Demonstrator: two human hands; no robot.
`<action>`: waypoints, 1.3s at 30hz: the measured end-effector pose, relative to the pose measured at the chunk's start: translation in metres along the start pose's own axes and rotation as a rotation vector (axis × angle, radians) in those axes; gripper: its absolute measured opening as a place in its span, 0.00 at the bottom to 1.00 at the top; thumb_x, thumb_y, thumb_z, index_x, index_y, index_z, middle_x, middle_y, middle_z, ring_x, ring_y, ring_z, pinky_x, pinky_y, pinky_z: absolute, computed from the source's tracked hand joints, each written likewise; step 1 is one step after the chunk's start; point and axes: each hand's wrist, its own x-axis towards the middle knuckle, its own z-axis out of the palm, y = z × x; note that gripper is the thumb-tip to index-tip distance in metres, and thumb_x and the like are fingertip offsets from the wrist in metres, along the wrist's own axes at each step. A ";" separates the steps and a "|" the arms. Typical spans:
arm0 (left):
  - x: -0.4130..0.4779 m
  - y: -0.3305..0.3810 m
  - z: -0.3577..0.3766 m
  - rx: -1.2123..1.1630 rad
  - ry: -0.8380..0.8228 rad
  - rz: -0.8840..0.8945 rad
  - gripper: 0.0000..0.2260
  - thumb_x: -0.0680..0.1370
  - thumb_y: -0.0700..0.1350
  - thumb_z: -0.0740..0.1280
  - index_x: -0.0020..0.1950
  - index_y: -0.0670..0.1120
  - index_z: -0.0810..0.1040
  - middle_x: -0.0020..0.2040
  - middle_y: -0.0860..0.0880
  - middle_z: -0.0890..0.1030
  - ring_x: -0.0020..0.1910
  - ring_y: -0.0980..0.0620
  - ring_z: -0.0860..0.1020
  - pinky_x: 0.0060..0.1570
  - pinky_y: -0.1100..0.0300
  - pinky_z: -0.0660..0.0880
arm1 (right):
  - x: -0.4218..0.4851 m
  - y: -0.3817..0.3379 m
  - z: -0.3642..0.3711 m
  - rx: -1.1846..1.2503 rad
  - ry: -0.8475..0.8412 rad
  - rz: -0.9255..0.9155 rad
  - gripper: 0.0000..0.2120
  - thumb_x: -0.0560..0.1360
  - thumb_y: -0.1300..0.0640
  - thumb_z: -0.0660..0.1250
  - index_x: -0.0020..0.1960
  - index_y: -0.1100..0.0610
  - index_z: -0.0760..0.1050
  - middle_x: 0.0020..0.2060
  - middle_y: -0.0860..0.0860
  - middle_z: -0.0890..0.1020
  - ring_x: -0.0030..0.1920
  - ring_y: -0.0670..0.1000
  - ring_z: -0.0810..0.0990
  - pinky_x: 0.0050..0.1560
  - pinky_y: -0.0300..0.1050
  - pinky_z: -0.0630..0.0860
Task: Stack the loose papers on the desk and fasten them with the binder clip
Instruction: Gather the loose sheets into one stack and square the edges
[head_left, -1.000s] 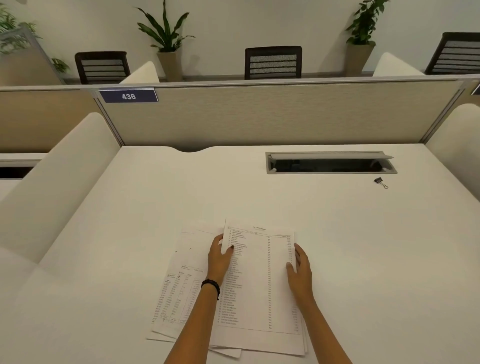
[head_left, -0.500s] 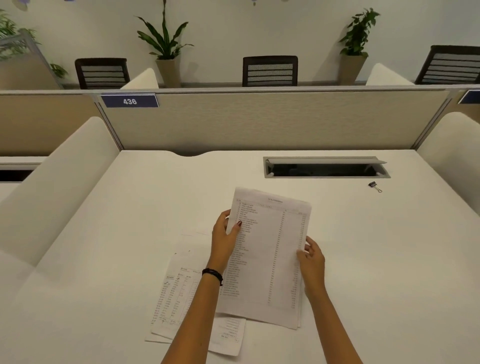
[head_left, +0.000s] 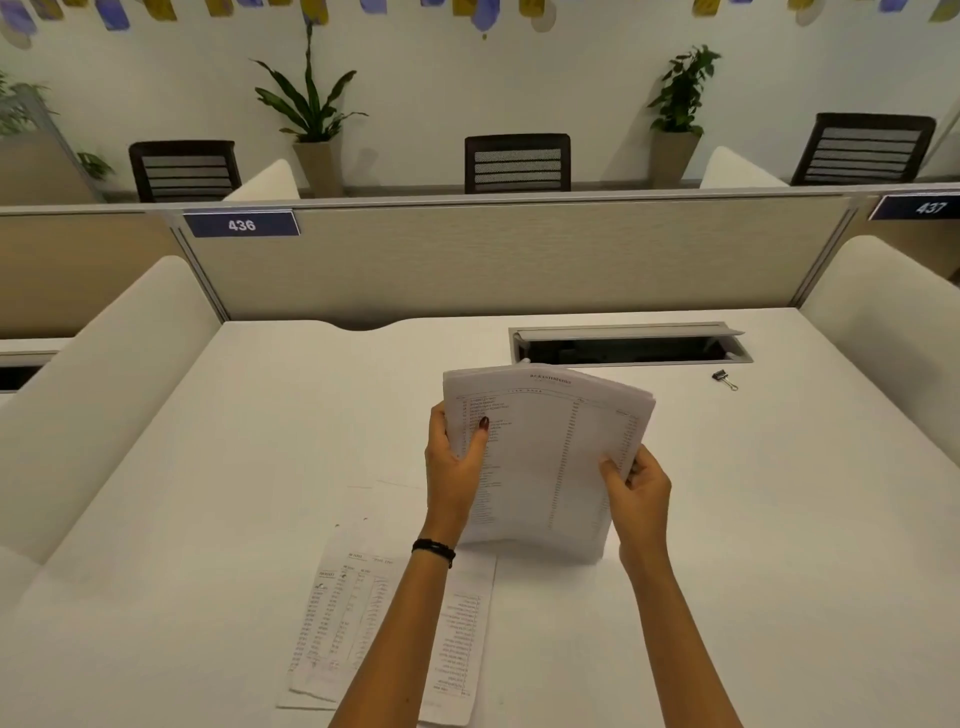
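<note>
Left hand (head_left: 457, 467) and right hand (head_left: 636, 488) are clasped on the paper sheaf (head_left: 545, 457) at mid-frame; light and floppy, it is best held by both side edges

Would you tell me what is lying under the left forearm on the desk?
Loose sheets lie flat on the desk, overlapping, under the left forearm. The arm covers their middle, so their count is unclear. The left hand and right hand hold the stack.
</note>
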 end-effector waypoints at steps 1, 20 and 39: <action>-0.001 0.000 0.002 0.003 0.001 0.007 0.15 0.77 0.43 0.64 0.61 0.52 0.65 0.56 0.53 0.75 0.54 0.49 0.77 0.47 0.58 0.81 | -0.001 -0.001 0.000 0.004 0.000 -0.001 0.09 0.76 0.63 0.64 0.55 0.56 0.75 0.51 0.55 0.81 0.50 0.54 0.79 0.47 0.42 0.77; 0.018 0.046 0.020 -0.073 0.221 -0.052 0.15 0.74 0.61 0.58 0.40 0.50 0.69 0.35 0.50 0.76 0.34 0.53 0.76 0.31 0.65 0.72 | -0.005 -0.003 -0.014 -0.009 -0.002 -0.017 0.12 0.74 0.63 0.67 0.57 0.57 0.76 0.49 0.53 0.81 0.49 0.52 0.80 0.49 0.43 0.77; -0.010 -0.007 0.010 -0.047 0.004 -0.127 0.15 0.76 0.49 0.64 0.62 0.48 0.71 0.56 0.48 0.79 0.51 0.50 0.79 0.40 0.63 0.79 | 0.001 0.004 -0.015 -0.093 -0.017 0.023 0.08 0.75 0.62 0.65 0.54 0.61 0.76 0.50 0.55 0.80 0.48 0.57 0.78 0.48 0.48 0.77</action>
